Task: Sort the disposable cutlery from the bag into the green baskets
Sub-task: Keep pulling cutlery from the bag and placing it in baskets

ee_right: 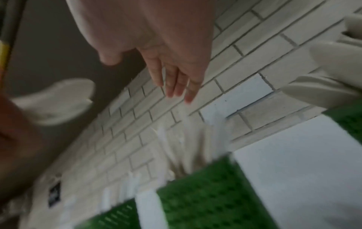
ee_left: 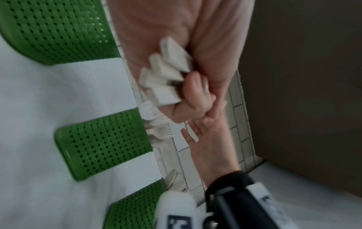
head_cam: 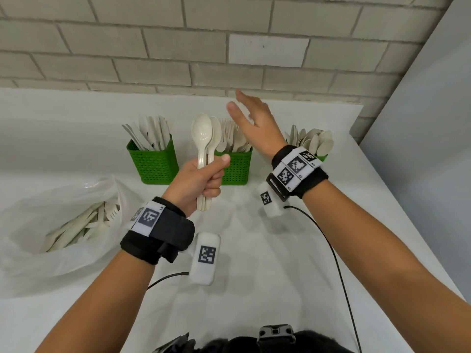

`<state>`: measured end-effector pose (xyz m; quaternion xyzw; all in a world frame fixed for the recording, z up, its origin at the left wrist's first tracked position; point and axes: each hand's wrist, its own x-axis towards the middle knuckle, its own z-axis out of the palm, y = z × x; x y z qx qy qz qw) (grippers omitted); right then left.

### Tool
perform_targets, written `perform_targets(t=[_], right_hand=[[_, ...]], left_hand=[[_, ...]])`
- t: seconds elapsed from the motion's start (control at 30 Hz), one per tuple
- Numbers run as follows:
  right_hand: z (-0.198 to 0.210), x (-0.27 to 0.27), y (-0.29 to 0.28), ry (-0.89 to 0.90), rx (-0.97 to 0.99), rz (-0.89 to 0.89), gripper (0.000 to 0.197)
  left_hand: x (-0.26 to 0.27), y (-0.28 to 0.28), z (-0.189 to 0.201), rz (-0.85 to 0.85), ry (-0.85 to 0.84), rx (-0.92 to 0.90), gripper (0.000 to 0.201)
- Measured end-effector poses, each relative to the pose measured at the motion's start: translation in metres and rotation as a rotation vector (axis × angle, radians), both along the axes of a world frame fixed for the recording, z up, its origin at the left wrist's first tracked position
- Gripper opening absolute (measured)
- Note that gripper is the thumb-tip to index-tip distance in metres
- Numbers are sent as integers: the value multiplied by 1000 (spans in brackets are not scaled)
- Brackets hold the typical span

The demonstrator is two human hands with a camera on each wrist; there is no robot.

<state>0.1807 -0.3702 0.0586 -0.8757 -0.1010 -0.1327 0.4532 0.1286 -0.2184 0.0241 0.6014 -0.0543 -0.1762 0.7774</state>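
Left hand (head_cam: 196, 179) grip on spoons (head_cam: 205, 146), right hand (head_cam: 254, 121) spread, no legible writing

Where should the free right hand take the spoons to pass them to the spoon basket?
Likely the necks just below the bowls of the spoons, coming from the right: the left hand wraps the handles, leaving only that upper part exposed toward the open right hand.

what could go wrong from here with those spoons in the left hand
1. The left hand holds a bunch of spoons in front of the fork basket, while the spoon basket stands farthest right. They might land among the forks.
2. The grip is round the handles only, whose ends fan out unevenly, so one spoon might slip.
3. The open right hand hovers over the forks and may knock them.
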Motion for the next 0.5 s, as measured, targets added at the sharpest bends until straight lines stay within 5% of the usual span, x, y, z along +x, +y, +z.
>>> perform_targets(t=[0.17,0.33,0.5], right_hand=[[12,-42,2,352,182,280,24],[6,-61,-34,366,403,191,14],[18,-72,-78,275,332,63,11]], left_hand=[[2,-23,1,-149,-64,89,32],[2,-51,-2,-308,-116,415,26],[-1,-92,6,-336,-193,429,12]])
